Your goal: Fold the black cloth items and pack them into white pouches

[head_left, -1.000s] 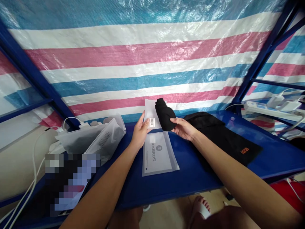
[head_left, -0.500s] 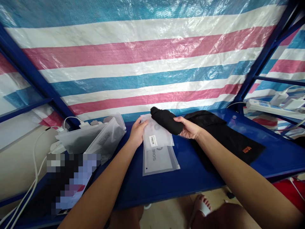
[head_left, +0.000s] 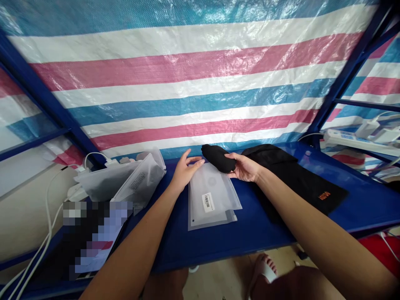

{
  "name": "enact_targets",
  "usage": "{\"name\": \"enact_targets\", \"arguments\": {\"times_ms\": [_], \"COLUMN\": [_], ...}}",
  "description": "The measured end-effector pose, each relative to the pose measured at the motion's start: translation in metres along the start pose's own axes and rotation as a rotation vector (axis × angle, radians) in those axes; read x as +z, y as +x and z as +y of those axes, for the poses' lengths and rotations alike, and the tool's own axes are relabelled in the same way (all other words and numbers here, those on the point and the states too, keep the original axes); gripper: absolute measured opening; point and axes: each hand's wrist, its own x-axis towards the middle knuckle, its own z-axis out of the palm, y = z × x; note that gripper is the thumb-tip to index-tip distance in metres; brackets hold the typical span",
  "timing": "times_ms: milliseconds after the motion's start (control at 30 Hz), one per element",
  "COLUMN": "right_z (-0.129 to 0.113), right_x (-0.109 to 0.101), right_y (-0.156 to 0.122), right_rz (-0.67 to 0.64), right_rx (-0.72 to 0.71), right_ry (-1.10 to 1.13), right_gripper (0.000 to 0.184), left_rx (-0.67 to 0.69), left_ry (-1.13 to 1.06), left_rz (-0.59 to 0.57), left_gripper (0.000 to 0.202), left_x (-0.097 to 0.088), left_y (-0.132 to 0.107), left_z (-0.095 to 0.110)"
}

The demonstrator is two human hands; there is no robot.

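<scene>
My right hand (head_left: 245,167) grips a rolled black cloth (head_left: 218,157) just above the blue shelf (head_left: 218,241). Below it lie two frosted plastic pouches, stacked; the upper pouch (head_left: 214,193) shows a white barcode sticker, and the lower pouch (head_left: 206,220) peeks out underneath. My left hand (head_left: 184,171) hovers at the upper pouch's left corner with fingers spread and holds nothing.
A flat black garment with an orange logo (head_left: 300,183) lies to the right. A pile of frosted bags (head_left: 125,181) sits at the left with white cables (head_left: 46,216). A white power strip (head_left: 359,139) rests at the far right. A striped tarp (head_left: 187,83) backs the shelf.
My left hand let go of the barcode pouch, which now lies flat on the other pouch. My right hand lowered the rolled black cloth toward the shelf.
</scene>
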Motion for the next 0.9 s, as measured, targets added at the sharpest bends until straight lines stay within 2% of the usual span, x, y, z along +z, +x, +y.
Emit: {"name": "enact_targets", "arguments": {"times_ms": [133,200,333,433,533,633,733,833,900], "right_z": [0.001,0.001,0.0,-0.001,0.0,0.002,0.003,0.002,0.003], "right_x": [0.002,0.002,0.0,-0.001,0.0,0.001,0.0,-0.002,-0.004], "right_y": [-0.005,-0.005,-0.001,0.003,0.006,0.008,0.011,0.014,0.016], "right_rz": [-0.071,-0.068,0.035,0.104,0.14,0.142,0.124,0.131,0.159], "right_rx": [0.047,0.028,-0.164,-0.288,-0.337,-0.345,-0.332,-0.289,-0.286], "right_ry": [-0.027,-0.032,-0.023,-0.041,-0.05,-0.06,-0.06,-0.007,0.018], "right_gripper": [0.023,0.027,0.028,0.025,0.024,0.026,0.032,0.047,0.041], "left_rx": [0.011,0.027,0.066,0.254,0.456,0.465,0.447,0.446,0.431], "left_ry": [0.057,0.107,0.308,0.465,0.495,0.465,0.631,0.868,0.959], "left_rz": [-0.102,-0.134,-0.18,-0.157,-0.141,-0.273,-0.447,-0.466,-0.446], "left_gripper": [0.075,0.066,0.052,0.033,0.017,0.019,0.025,0.03,0.033], "left_x": [-0.004,-0.007,-0.011,-0.01,-0.004,0.008,0.018,0.024,0.025], "left_y": [0.0,0.0,-0.002,-0.006,-0.015,-0.029,-0.041,-0.045,-0.045], "left_z": [-0.003,-0.004,-0.002,0.006,0.017,0.021,0.017,0.013,0.013]}}
